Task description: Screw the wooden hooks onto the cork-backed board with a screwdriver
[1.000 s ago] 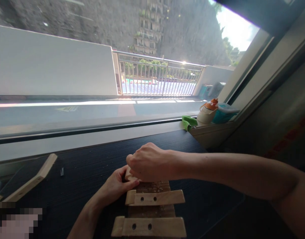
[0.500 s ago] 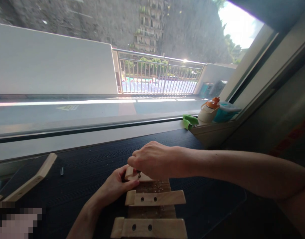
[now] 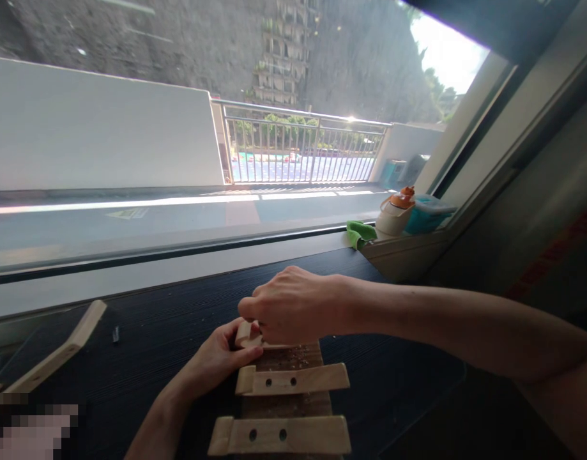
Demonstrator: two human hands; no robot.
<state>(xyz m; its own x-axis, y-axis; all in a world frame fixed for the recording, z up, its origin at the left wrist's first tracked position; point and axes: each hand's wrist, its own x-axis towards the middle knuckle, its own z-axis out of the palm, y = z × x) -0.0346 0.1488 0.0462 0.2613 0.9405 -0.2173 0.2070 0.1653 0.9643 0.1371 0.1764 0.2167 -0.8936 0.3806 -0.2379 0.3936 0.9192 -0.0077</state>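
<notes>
My left hand (image 3: 226,351) grips the left end of a pale wooden piece (image 3: 244,335), thumb in front and fingers behind. Over that same piece my right hand (image 3: 286,306) is closed, knuckles up; whatever its fingers hold is hidden beneath them. The piece lies across a brown wooden board (image 3: 300,358) dotted with small light specks. Nearer to me, a second pale piece (image 3: 322,377) and a third pale piece (image 3: 317,436) cross the board, each with a raised left end and two dark round holes.
On the dark table (image 3: 154,313), a bent wooden piece (image 3: 63,352) lies at left beside a small shiny object (image 3: 115,334). The windowsill at right carries a green cloth (image 3: 360,234), a bottle with an orange top (image 3: 393,214) and a teal container (image 3: 427,216). A window stands behind.
The view has shifted slightly. My right hand has turned a little and covers more of the far wooden piece. My left hand keeps its grip.
</notes>
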